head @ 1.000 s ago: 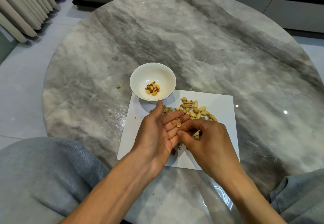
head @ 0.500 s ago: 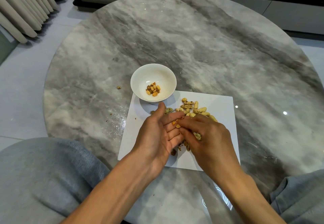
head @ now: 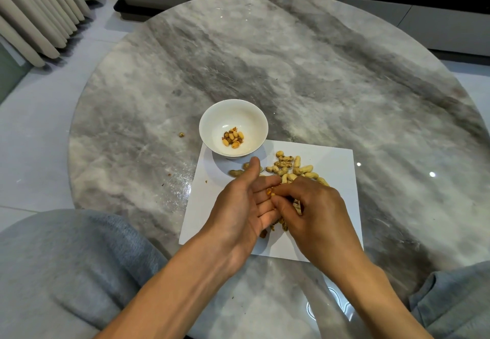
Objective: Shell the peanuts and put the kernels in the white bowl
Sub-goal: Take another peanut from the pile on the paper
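Observation:
A white bowl (head: 233, 116) with several kernels (head: 233, 137) in it stands at the far left corner of a white sheet (head: 336, 163). A pile of unshelled peanuts (head: 294, 169) lies on the sheet just past my hands. My left hand (head: 244, 206) is held palm up with straight fingers, and a kernel (head: 270, 191) lies on those fingers. My right hand (head: 315, 211) has its fingertips bent onto the left fingers, pinching at that kernel. Shell pieces (head: 281, 226) lie on the sheet under the hands.
The round grey marble table (head: 318, 73) carries a crumb of shell (head: 181, 134) left of the bowl. My grey-clad knees (head: 66, 264) press against the near edge. Pleated curtains (head: 34, 12) hang at the far left, and a low cabinet (head: 424, 20) runs behind the table.
My right fingertips have slid up along the left fingers toward the kernels lying there. The left hand has stayed palm up in about the same place.

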Demonstrator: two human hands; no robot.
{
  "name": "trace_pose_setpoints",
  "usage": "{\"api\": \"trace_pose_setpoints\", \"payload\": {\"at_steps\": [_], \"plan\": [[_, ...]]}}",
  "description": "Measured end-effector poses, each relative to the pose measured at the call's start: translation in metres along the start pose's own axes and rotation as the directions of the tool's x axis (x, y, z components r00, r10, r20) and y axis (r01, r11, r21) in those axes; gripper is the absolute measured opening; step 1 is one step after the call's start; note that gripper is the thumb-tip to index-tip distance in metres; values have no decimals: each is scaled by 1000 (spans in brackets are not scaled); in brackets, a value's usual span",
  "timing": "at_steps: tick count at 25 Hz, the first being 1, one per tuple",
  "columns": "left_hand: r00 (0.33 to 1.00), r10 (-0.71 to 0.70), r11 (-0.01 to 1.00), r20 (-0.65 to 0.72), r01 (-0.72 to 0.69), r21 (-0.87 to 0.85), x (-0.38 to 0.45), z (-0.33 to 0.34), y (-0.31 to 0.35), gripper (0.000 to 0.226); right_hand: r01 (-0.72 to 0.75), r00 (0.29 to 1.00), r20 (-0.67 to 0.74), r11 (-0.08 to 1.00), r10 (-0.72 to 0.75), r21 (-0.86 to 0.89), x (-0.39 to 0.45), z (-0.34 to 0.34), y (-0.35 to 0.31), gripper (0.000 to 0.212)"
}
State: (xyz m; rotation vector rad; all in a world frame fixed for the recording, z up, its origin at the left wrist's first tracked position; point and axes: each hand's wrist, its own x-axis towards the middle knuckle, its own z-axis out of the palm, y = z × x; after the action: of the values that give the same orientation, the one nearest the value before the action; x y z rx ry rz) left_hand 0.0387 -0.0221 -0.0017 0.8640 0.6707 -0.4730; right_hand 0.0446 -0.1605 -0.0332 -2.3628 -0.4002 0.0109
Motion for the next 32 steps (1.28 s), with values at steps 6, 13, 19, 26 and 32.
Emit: {"api": "trace_pose_setpoints", "payload": {"at_steps": [6,13,19,26,32], "plan": [[980,190,860,-55,-139,492,-3,-1,4,61,-344,926,17,821,378,456,11,-31,-6,15],[937,274,933,-216,-204,298,-2,-4,11,41,-250,962,-37,924,272,290,63,-18,-22,5],[928,279,949,-245,-229,214,0,-6,14,37,-351,934,53,874,354,337,106,1,-33,12],[829,554,762,-79,-467,449,-3,-1,8,14,-461,641,523,-263,561,847,64,-23,-35,35],[589,684,171,430,-703,690,7,-2,-13,20,-449,678,576,-363,456,816,32,-35,-30,53]]}}
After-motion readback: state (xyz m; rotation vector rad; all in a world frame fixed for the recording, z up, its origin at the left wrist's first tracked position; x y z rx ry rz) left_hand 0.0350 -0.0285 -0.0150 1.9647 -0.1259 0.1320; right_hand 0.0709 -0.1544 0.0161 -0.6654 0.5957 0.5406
